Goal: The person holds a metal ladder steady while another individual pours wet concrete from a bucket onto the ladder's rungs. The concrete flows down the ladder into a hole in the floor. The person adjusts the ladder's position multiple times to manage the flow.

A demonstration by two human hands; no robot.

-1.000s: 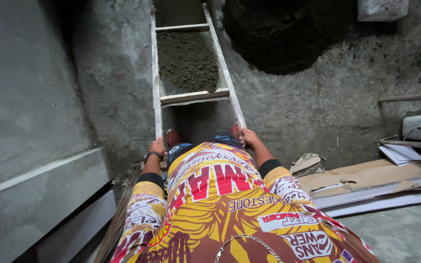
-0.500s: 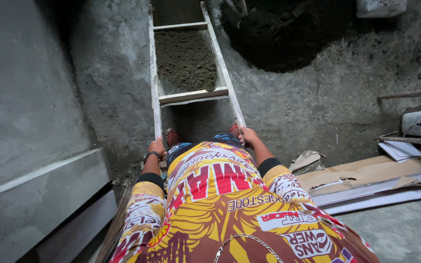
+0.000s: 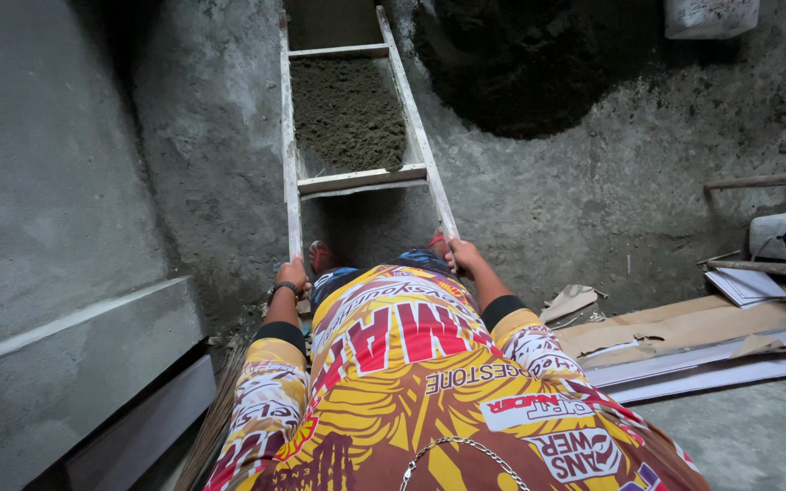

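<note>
I'm looking straight down from the head camera. Far left, a grey concrete wall point(image 3: 38, 182) is filling the side, with a pale flat board point(image 3: 75, 364) leaning at its base and some thin brown sticks point(image 3: 216, 423) poking up next to the sleeve.

Moving right, the left hand point(image 3: 291, 275) is wrapping around the left rail of the wooden ladder point(image 3: 361, 179), fingers clenched on it, a dark wristband point(image 3: 284, 289) sitting at the wrist. The arm is running down and forward, slightly bent, in a yellow and red printed sleeve. The ladder is standing against the wall and running down to the floor below, its rungs crossing between the two rails; a patch of dark sandy mortar point(image 3: 347, 109) is showing behind the rungs. Feet in red footwear point(image 3: 323, 256) are standing on a lower rung, between the hands.

The right hand point(image 3: 464, 257) is gripping the right rail, closed around it, arm bent outward at the elbow.

Further right, a dark heap of mortar point(image 3: 520, 64) is lying on the floor. At the top edge a white bucket point(image 3: 711, 16) is standing, contents I cannot tell. Flattened cardboard sheets point(image 3: 684, 327) and paper scraps point(image 3: 570, 300) are lying at the right, with a wooden stick point(image 3: 766, 180) above them.
</note>
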